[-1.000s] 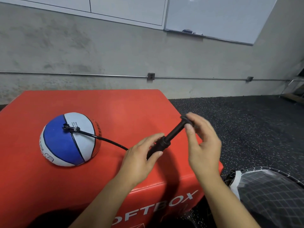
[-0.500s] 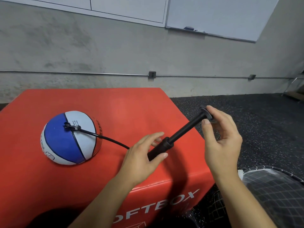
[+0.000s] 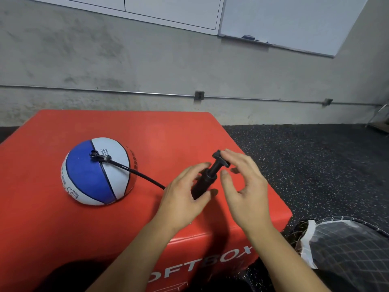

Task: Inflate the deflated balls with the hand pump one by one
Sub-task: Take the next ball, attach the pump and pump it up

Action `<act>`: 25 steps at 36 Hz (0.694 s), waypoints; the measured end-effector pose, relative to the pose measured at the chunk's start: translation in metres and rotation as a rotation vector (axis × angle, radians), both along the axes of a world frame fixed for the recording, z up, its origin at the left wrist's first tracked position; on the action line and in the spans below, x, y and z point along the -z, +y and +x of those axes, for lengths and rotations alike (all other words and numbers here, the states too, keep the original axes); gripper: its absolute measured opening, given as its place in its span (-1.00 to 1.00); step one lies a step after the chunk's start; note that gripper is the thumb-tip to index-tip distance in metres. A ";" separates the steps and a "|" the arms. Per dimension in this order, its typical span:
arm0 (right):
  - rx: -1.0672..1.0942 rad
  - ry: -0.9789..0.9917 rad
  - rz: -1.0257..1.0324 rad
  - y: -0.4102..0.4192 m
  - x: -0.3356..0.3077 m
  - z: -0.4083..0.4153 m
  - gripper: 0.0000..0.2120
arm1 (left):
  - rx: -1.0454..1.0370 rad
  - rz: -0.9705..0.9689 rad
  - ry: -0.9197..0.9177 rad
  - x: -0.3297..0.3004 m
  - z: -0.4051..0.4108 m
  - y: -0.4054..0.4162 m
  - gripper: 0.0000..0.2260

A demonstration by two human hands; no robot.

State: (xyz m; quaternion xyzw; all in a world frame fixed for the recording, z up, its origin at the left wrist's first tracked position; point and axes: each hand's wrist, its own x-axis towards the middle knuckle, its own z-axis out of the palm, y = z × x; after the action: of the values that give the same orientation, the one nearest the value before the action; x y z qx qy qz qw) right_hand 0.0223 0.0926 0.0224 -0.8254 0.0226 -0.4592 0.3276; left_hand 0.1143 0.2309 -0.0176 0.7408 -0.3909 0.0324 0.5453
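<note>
Red vinyl covers the big soft box (image 3: 63, 239) on which everything sits, with white lettering along its near face. On its top, toward the left, lies a half-flat ball (image 3: 97, 171) in blue, white and red panels, sagging into a dome with its flat side down. A black hose (image 3: 143, 175) is plugged into the valve fitting on top of the ball and runs rightward across the box to the hand pump (image 3: 207, 178), which is black and tilted, its handle end up and to the right. The left hand (image 3: 185, 197) grips the pump barrel, fingers and thumb curled round it. The right hand (image 3: 245, 186) sits at the T-handle, fingertips touching or hooked over it with the thumb below; the fingers are only loosely bent, and whether they truly clasp the handle cannot be told. The plunger rod shows only a short length between barrel and handle. To the lower right, on the dark speckled floor (image 3: 315, 165), stands a black mesh bin (image 3: 347, 249) with a white liner. A grey concrete wall (image 3: 147, 70) carries a whiteboard (image 3: 284, 22) at upper right
</note>
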 end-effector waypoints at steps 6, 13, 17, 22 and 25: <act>-0.049 0.056 -0.022 0.013 0.010 0.008 -0.64 | -0.013 0.017 -0.002 0.001 0.002 0.001 -0.48; -0.036 0.028 0.009 0.010 0.010 0.004 -0.69 | 0.009 0.073 0.007 0.005 0.003 0.001 -0.50; -0.001 -0.013 0.031 0.004 -0.003 -0.002 -0.69 | -0.002 0.098 -0.015 0.007 0.003 -0.002 -0.52; 0.080 -0.180 0.134 -0.017 -0.027 -0.015 -0.66 | 0.023 0.158 -0.051 0.007 -0.002 -0.006 -0.55; 0.105 -0.262 0.231 -0.034 -0.033 -0.026 -0.68 | 0.029 0.197 -0.093 0.006 -0.006 -0.009 -0.54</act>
State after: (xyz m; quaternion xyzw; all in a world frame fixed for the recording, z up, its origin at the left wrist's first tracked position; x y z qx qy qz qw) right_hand -0.0034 0.0586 0.0555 -0.7130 0.0753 -0.5737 0.3959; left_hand 0.1078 0.2220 -0.0241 0.7827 -0.4278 0.0200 0.4516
